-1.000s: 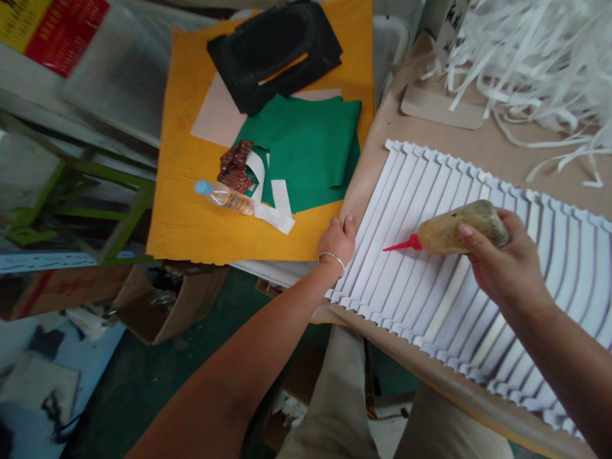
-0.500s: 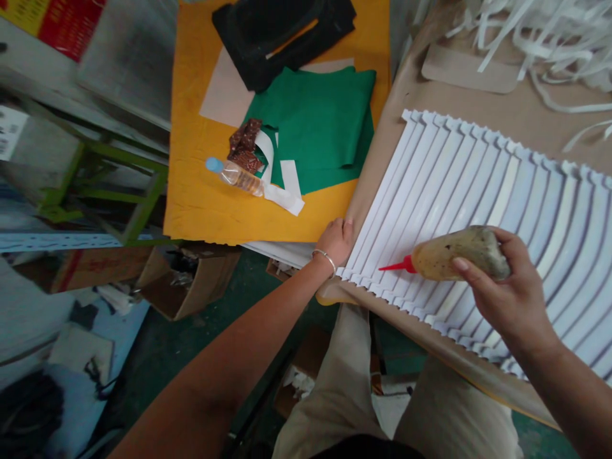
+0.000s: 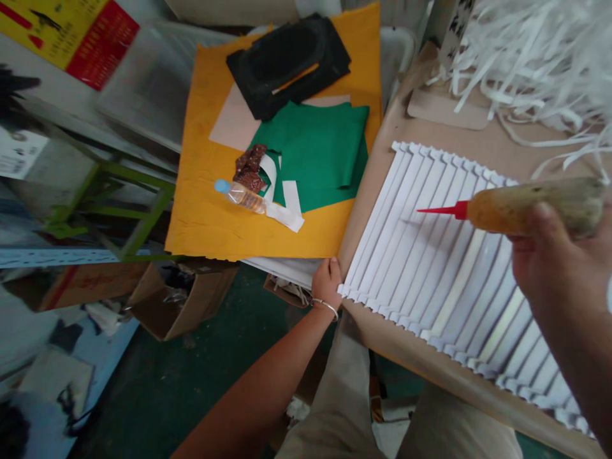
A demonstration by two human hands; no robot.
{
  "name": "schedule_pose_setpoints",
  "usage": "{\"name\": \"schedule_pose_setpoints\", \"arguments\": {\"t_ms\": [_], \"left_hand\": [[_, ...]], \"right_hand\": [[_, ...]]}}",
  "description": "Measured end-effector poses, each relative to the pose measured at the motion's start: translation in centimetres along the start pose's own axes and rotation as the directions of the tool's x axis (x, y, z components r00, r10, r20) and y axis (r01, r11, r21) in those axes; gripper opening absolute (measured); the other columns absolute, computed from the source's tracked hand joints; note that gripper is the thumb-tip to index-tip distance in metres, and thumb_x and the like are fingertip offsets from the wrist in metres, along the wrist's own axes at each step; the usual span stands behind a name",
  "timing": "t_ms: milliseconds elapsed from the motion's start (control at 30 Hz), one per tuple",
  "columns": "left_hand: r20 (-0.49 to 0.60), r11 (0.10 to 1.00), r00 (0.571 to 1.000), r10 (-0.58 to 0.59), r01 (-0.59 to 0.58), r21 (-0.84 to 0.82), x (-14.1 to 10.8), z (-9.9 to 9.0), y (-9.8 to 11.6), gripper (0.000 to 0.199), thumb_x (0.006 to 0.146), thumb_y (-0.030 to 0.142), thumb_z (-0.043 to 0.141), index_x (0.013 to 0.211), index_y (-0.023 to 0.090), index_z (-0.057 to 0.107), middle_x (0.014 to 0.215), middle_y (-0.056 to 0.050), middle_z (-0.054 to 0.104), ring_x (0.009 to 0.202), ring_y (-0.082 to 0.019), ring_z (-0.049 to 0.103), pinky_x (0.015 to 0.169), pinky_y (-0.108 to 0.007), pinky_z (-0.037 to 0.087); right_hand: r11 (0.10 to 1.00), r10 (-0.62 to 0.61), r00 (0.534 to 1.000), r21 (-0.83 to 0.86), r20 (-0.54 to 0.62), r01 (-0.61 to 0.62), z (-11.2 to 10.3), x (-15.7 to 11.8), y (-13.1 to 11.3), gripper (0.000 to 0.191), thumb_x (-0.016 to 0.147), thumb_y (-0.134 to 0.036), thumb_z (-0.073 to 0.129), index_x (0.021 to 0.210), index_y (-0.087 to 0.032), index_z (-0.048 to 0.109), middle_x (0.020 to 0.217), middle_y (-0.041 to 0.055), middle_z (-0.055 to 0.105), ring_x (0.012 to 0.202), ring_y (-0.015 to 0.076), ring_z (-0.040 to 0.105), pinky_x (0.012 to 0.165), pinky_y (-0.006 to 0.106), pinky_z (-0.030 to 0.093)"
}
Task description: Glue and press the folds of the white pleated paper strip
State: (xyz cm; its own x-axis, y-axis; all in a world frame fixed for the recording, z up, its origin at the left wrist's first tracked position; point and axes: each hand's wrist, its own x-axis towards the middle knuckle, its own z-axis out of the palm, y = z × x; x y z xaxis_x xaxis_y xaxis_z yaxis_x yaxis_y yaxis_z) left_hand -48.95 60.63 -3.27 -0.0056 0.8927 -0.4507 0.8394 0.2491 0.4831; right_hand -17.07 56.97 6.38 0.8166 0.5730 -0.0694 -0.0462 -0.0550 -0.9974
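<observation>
My right hand (image 3: pixel 559 261) is wrapped round a squeeze glue bottle (image 3: pixel 535 203), smudged and yellowish, with a long red nozzle. The bottle lies nearly level above the white folded strips (image 3: pixel 415 248), its tip pointing left and apparently apart from them. These strips lie side by side in a long row on the brown-covered table (image 3: pixel 411 134). At the table's left edge, my left hand (image 3: pixel 327 280), with a bangle on its wrist, is closed against the edge near the row's lower left end. Its fingers are partly hidden.
Left of the table, a yellow sheet stack (image 3: pixel 205 223) carries green cloth (image 3: pixel 315 153), a black panel (image 3: pixel 291 64) and a small plastic bottle (image 3: pixel 246 196). Tangled white strips (image 3: pixel 530 57) heap at the table's far right. Below left stand an open carton (image 3: pixel 167 306) and a green metal frame (image 3: pixel 109 204).
My right hand has moved right and farther up over the row with the glue bottle, raising its nozzle tip. My left hand remains by the table edge. The camera view has shifted.
</observation>
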Motion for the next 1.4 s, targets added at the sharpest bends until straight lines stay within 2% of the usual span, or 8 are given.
{"name": "schedule_pose_setpoints", "arguments": {"t_ms": [100, 267, 367, 633, 800, 1000, 1267, 1400], "left_hand": [[-0.022, 1.0, 1.0, 0.007, -0.007, -0.01, -0.1, -0.1, -0.1, 0.035, 0.104, 0.036, 0.032, 0.08, 0.023, 0.055, 0.08, -0.005, 0.066, 0.081, -0.022, 0.063, 0.072, -0.031, 0.042], [-0.023, 0.999, 1.0, 0.02, -0.021, -0.027, -0.1, -0.2, -0.1, 0.032, 0.103, 0.034, 0.033, 0.079, 0.024, 0.053, 0.076, -0.003, 0.063, 0.078, -0.021, 0.062, 0.069, -0.03, 0.04], [-0.015, 0.999, 1.0, 0.023, -0.024, -0.034, -0.1, -0.2, -0.1, 0.032, 0.103, 0.034, 0.032, 0.078, 0.024, 0.05, 0.075, -0.003, 0.062, 0.076, -0.02, 0.061, 0.068, -0.03, 0.039], [0.008, 0.999, 1.0, 0.025, -0.025, -0.042, -0.1, -0.2, -0.1, 0.032, 0.103, 0.034, 0.031, 0.076, 0.025, 0.047, 0.076, -0.003, 0.061, 0.077, -0.021, 0.061, 0.068, -0.03, 0.04], [0.01, 0.999, 1.0, 0.021, -0.021, -0.036, -0.1, -0.2, -0.1, 0.033, 0.103, 0.035, 0.03, 0.076, 0.025, 0.047, 0.075, -0.003, 0.06, 0.077, -0.02, 0.06, 0.069, -0.03, 0.04], [0.013, 0.999, 1.0, 0.025, -0.024, -0.04, -0.1, -0.2, -0.3, 0.032, 0.103, 0.035, 0.03, 0.078, 0.025, 0.048, 0.076, -0.003, 0.06, 0.077, -0.02, 0.06, 0.067, -0.03, 0.039], [0.005, 0.998, 0.999, 0.032, -0.031, -0.046, 0.0, 0.1, -0.5, 0.032, 0.103, 0.035, 0.031, 0.081, 0.024, 0.051, 0.076, -0.002, 0.061, 0.076, -0.02, 0.06, 0.067, -0.03, 0.038], [-0.002, 0.999, 1.0, 0.032, -0.032, -0.044, 0.0, 0.2, -0.4, 0.032, 0.103, 0.036, 0.032, 0.081, 0.024, 0.053, 0.076, -0.002, 0.061, 0.075, -0.02, 0.059, 0.067, -0.03, 0.038]], "right_hand": [[0.992, 0.007, 0.994, 0.123, 0.106, -0.021, 1.8, 4.7, 0.7, 0.03, 0.069, -0.034, 0.086, 0.09, -0.034, 0.064, 0.106, -0.0007, 0.065, 0.105, 0.0279, 0.066, 0.076, 0.058, 0.062], [0.97, -0.005, 0.996, 0.241, 0.087, -0.016, 4.0, 9.8, 2.8, 0.037, 0.066, -0.024, 0.086, 0.093, -0.025, 0.061, 0.099, 0.0026, 0.066, 0.099, 0.0268, 0.069, 0.064, 0.043, 0.064], [0.969, 0.012, 0.998, 0.244, 0.057, -0.026, 5.4, 11.4, 3.4, 0.04, 0.065, -0.02, 0.082, 0.096, -0.021, 0.057, 0.1, 0.0041, 0.066, 0.092, 0.0267, 0.071, 0.056, 0.037, 0.063], [0.973, 0.051, 0.999, 0.225, -0.005, -0.049, 7.7, 13.4, 3.8, 0.042, 0.066, -0.011, 0.078, 0.098, -0.022, 0.052, 0.108, 0.0062, 0.067, 0.093, 0.0268, 0.072, 0.056, 0.039, 0.063], [0.977, 0.037, 0.998, 0.21, 0.046, -0.046, 7.2, 12.9, 4.8, 0.046, 0.063, -0.02, 0.086, 0.092, -0.023, 0.05, 0.1, 0.001, 0.068, 0.094, 0.0246, 0.071, 0.062, 0.038, 0.063], [0.988, 0.056, 0.995, 0.137, 0.078, -0.066, 5.9, 10.3, 4.9, 0.052, 0.059, -0.028, 0.092, 0.098, -0.021, 0.058, 0.097, 0.0052, 0.068, 0.084, 0.0239, 0.071, 0.06, 0.038, 0.063], [0.989, 0.136, 0.979, 0.033, 0.153, -0.142, 4.7, 5.2, 4.2, 0.04, 0.063, -0.039, 0.093, 0.091, -0.034, 0.066, 0.093, 0.0005, 0.068, 0.081, 0.0251, 0.065, 0.074, 0.062, 0.062], [0.99, 0.144, 0.977, -0.028, 0.158, -0.141, 3.6, 2.8, 4.3, 0.036, 0.066, -0.037, 0.091, 0.094, -0.04, 0.068, 0.093, -0.0015, 0.067, 0.085, 0.0253, 0.065, 0.084, 0.062, 0.059]]}}
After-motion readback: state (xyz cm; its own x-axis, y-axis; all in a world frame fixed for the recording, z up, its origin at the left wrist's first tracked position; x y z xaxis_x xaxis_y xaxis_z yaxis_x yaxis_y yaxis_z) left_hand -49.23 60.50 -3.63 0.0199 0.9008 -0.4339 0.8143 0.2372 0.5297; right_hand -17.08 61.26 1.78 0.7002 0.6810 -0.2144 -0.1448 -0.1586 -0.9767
